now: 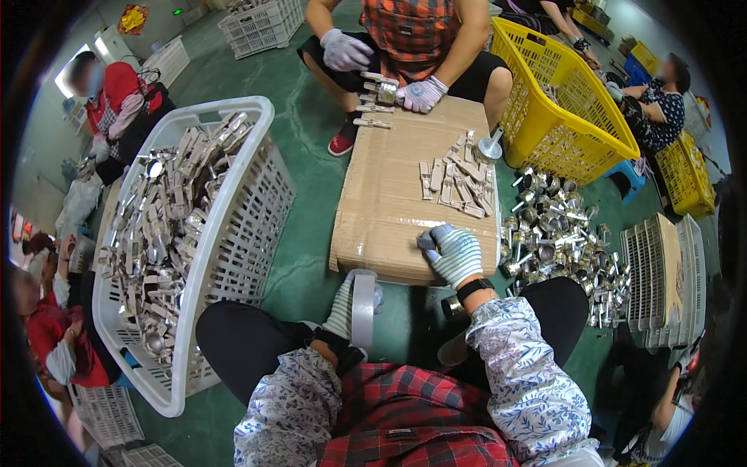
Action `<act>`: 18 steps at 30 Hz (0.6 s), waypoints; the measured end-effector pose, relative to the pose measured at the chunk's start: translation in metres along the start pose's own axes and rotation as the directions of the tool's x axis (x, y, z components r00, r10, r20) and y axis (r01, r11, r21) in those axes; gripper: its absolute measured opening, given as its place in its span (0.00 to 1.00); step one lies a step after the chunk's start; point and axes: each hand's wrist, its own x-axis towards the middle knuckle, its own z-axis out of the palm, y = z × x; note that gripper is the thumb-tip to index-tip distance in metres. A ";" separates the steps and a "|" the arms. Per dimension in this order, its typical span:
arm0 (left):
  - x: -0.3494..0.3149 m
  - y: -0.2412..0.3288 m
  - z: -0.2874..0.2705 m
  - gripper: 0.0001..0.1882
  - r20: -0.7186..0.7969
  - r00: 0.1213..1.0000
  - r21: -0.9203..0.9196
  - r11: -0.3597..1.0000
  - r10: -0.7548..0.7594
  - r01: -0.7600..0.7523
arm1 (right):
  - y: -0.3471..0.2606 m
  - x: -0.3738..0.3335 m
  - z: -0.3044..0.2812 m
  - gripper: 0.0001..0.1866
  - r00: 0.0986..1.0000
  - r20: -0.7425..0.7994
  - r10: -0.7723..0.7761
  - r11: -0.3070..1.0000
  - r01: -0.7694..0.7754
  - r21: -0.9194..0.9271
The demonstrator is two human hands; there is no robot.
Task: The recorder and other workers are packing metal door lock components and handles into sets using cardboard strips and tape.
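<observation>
My left hand (pixel 340 308), in a striped glove, is closed around a roll of tape (pixel 362 310) below the near edge of a cardboard box. Bluish fingertips show beside the roll. My right hand (pixel 455 254), in a striped glove with grey fingertips, rests at the near right of the cardboard box (pixel 373 218). Its fingers are bent close together against the cardboard, and what they hold, if anything, is hidden. Beyond it lie several beige clip-like pieces (pixel 459 183). A round metal piece with a stem (pixel 489 148) stands at the box's right edge.
A white basket (pixel 241 226) of metal cups with beige clips stands left. On the right floor lies a pile of stemmed metal cups (pixel 548 226), with a yellow basket (pixel 560 117) behind. Opposite, a person's gloved hand (pixel 422 94) touches a clipped cup (pixel 384 91). Crates (pixel 661 272) stand far right.
</observation>
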 end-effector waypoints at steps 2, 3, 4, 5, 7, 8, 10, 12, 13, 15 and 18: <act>0.000 -0.002 -0.002 0.17 0.005 0.999 0.067 0.997 0.037 -0.037 | 0.000 0.000 0.000 0.11 1.000 0.002 0.000 1.000 0.000 -0.007; 0.000 -0.002 -0.001 0.17 0.005 0.999 0.066 0.997 0.036 -0.037 | 0.000 0.000 -0.001 0.11 1.000 0.005 0.001 1.000 -0.001 -0.013; -0.001 -0.003 0.000 0.18 -0.011 0.999 0.096 0.994 0.050 -0.049 | 0.000 0.000 0.000 0.11 1.000 0.005 0.002 1.000 -0.001 -0.014; -0.001 -0.003 0.001 0.20 -0.026 0.998 0.125 0.990 0.065 -0.061 | 0.000 -0.001 0.000 0.11 1.000 0.002 0.002 1.000 -0.002 -0.010; -0.002 -0.003 0.004 0.18 -0.046 0.997 0.160 0.985 0.068 -0.060 | 0.001 -0.001 0.000 0.11 1.000 -0.001 0.003 1.000 -0.003 -0.006; -0.001 -0.002 0.006 0.16 -0.067 0.995 0.194 0.979 0.072 -0.058 | 0.002 -0.002 0.001 0.11 1.000 -0.005 0.004 1.000 -0.004 -0.009; 0.002 -0.001 0.009 0.09 -0.127 0.991 0.147 0.989 0.041 -0.022 | 0.001 -0.001 0.002 0.11 1.000 -0.007 0.001 1.000 -0.001 -0.007; 0.003 -0.001 0.011 0.12 -0.182 0.983 0.096 0.995 0.005 0.012 | 0.000 -0.001 0.002 0.11 1.000 0.001 0.015 1.000 -0.015 -0.012; 0.003 -0.001 0.011 0.12 -0.169 0.986 0.088 0.996 0.000 0.015 | 0.000 -0.001 0.001 0.11 1.000 0.001 0.016 1.000 -0.016 -0.013; 0.002 0.000 0.009 0.12 -0.156 0.988 0.080 0.997 -0.006 0.018 | 0.000 -0.001 0.000 0.10 1.000 -0.004 0.016 1.000 -0.016 -0.002; -0.001 0.001 0.005 0.11 -0.019 1.000 0.030 1.000 0.004 -0.003 | 0.001 -0.001 0.001 0.10 1.000 -0.006 0.014 1.000 -0.014 0.000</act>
